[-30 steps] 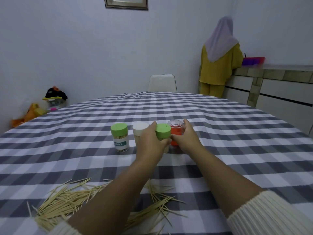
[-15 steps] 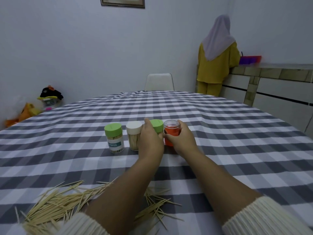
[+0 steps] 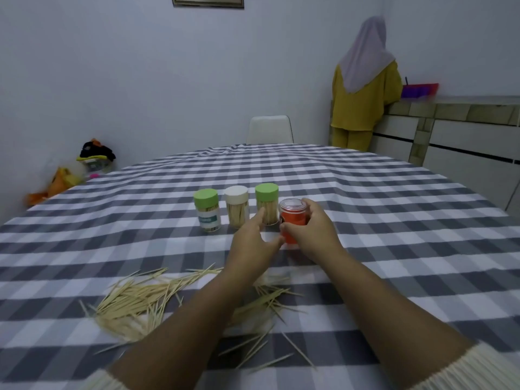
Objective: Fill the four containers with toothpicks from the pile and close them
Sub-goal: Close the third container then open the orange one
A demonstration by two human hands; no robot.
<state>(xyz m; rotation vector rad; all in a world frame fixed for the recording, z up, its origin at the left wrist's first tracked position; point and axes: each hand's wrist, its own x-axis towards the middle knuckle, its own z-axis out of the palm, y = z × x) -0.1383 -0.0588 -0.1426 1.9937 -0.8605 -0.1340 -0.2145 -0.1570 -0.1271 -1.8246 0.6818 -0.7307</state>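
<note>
From my head camera: four small cylindrical toothpick containers stand on the grey-and-white checked tablecloth (image 3: pixel 365 198). Three form a row: a green-lidded labelled jar (image 3: pixel 206 209), a white-lidded clear jar (image 3: pixel 237 205) and a green-lidded clear jar (image 3: pixel 266 201), all capped and showing toothpicks inside. My right hand (image 3: pixel 312 230) curls around the fourth, an orange container with a clear lid (image 3: pixel 293 220), just beside the row's right end. My left hand (image 3: pixel 253 243) reaches forward, fingers loosely extended, forefinger touching the green-lidded clear jar. One loose pile of wooden toothpicks (image 3: pixel 146 302) lies near me. One other person (image 3: pixel 363 80) stands at the counter.
</note>
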